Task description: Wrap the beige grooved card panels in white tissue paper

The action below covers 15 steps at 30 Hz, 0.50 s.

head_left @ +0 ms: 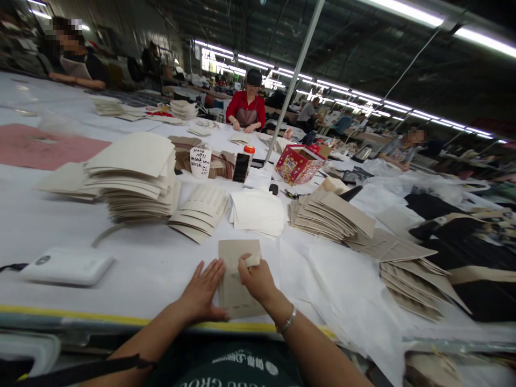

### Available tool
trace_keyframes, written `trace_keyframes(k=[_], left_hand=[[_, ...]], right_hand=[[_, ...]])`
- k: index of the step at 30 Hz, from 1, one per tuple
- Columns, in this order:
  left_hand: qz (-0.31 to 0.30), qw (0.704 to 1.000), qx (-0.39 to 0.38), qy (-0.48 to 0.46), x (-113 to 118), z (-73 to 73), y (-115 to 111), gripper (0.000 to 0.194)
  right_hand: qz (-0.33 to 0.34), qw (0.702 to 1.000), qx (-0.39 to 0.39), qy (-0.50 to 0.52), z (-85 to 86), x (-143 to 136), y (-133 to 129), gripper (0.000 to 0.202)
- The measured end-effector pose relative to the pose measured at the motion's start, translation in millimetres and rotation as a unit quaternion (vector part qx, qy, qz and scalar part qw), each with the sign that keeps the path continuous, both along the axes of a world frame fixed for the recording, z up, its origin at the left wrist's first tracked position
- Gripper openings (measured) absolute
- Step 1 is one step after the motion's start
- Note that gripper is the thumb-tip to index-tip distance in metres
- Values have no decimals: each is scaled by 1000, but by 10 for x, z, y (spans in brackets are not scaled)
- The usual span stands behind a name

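A beige rectangular panel [237,293] lies flat on the white table in front of me, close to its yellow-taped front edge. My left hand [205,290] rests with spread fingers on the panel's left edge. Over the panel's upper right part, my right hand [256,277] is closed on a small cream-coloured piece [252,260]. Just beyond the panel sits a stack of white sheets [258,211]. A small fanned pile of beige panels [200,211] is to the left of those sheets.
Tall beige stack [135,177] at left; white device [68,266] near the front left. Fanned beige panels [330,215] and black material [471,269] lie right. A phone [241,167] and red box [299,164] stand farther back. A person in red [246,110] works across the table.
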<state>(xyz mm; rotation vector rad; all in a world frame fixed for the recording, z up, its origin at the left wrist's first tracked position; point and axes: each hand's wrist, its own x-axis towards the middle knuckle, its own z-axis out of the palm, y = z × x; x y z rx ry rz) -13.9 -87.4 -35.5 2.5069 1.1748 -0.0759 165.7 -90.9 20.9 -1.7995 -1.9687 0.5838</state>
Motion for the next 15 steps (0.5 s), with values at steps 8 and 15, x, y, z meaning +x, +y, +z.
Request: trace_keyframes(k=[8, 15], left_hand=[[23, 999, -7, 22, 49, 49, -18, 111], [20, 1000, 14, -8, 40, -16, -25, 113]], right_hand=[[9, 992, 17, -121, 7, -142, 158, 25], [56, 994, -2, -93, -16, -81, -427, 24]])
